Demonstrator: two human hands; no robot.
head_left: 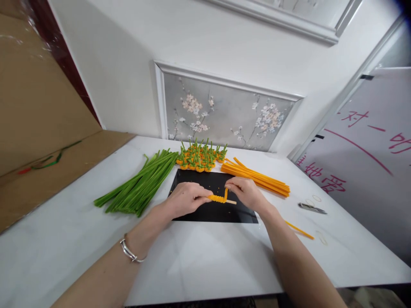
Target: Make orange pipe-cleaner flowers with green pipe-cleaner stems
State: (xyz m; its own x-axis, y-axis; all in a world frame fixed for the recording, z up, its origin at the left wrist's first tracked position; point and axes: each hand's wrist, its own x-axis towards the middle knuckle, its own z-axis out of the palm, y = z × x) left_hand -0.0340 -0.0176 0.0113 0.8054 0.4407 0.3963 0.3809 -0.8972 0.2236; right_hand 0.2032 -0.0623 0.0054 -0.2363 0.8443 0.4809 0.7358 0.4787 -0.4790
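Note:
An orange pipe cleaner (pixel 218 199) is coiled in tight turns around a thin wooden stick (pixel 231 202), over a black mat (pixel 208 215). My left hand (pixel 189 199) pinches the coiled end and the stick. My right hand (pixel 245 191) grips the pipe cleaner's loose end, which rises upright from the coil. The stick's bare tip points to the right, below my right fingers. Behind the mat stand several small orange pieces with green stems (pixel 199 157). A bundle of green pipe cleaners (pixel 138 186) lies to the left, and a bundle of orange pipe cleaners (pixel 257 177) to the right.
On the right of the white table (pixel 205 256) lie metal snips (pixel 312 208), a single orange pipe cleaner (pixel 300 230) and several pale rubber bands (pixel 321 237). Cardboard (pixel 41 98) stands on the left. A whiteboard (pixel 362 141) with red writing is on the right.

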